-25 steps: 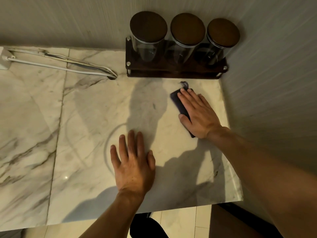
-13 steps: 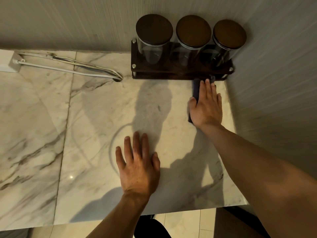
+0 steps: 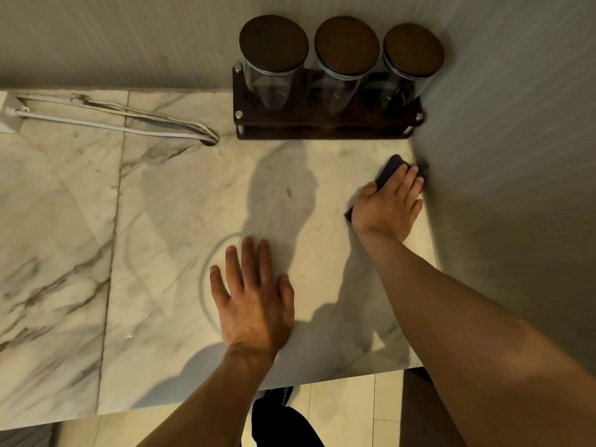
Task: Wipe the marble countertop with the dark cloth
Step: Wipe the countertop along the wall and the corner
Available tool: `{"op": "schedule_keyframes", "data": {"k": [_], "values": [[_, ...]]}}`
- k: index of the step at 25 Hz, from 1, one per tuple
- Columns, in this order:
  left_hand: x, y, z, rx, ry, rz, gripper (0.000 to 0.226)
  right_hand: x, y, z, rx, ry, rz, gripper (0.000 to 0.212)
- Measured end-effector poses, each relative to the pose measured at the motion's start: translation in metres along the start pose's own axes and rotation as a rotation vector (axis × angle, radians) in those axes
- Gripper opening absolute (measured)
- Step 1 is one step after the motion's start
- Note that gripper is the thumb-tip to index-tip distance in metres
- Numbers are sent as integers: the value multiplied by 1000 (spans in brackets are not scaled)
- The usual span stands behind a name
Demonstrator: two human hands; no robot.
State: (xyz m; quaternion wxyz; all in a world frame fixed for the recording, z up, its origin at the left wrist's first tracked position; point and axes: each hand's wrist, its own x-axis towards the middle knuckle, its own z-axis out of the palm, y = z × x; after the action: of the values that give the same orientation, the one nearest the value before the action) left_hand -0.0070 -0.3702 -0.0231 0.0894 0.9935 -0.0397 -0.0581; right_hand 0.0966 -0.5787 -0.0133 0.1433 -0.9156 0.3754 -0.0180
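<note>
The white marble countertop (image 3: 167, 240) with grey veins fills the view. My right hand (image 3: 388, 206) presses flat on the dark cloth (image 3: 388, 171) at the counter's right side, fingertips close to the right wall. Most of the cloth is hidden under the palm; a folded end shows past the fingers and a corner pokes out by the wrist. My left hand (image 3: 254, 304) rests flat on the marble near the front edge, fingers spread, holding nothing.
A dark wooden rack (image 3: 325, 124) with three lidded glass jars (image 3: 274, 62) stands in the back right corner. White cables (image 3: 109, 122) run from a socket block (image 3: 8, 114) into a hole in the counter. Walls close the back and right sides.
My right hand slid the cloth from the middle back toward the rack, then right and slightly nearer, against the right wall. My left hand stayed planted.
</note>
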Motion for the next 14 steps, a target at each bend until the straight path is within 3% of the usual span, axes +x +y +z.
{"op": "schedule_keyframes", "data": {"k": [14], "values": [[-2, -1, 0, 12, -30, 8, 62, -76, 44, -6, 13, 25, 114, 65]]}}
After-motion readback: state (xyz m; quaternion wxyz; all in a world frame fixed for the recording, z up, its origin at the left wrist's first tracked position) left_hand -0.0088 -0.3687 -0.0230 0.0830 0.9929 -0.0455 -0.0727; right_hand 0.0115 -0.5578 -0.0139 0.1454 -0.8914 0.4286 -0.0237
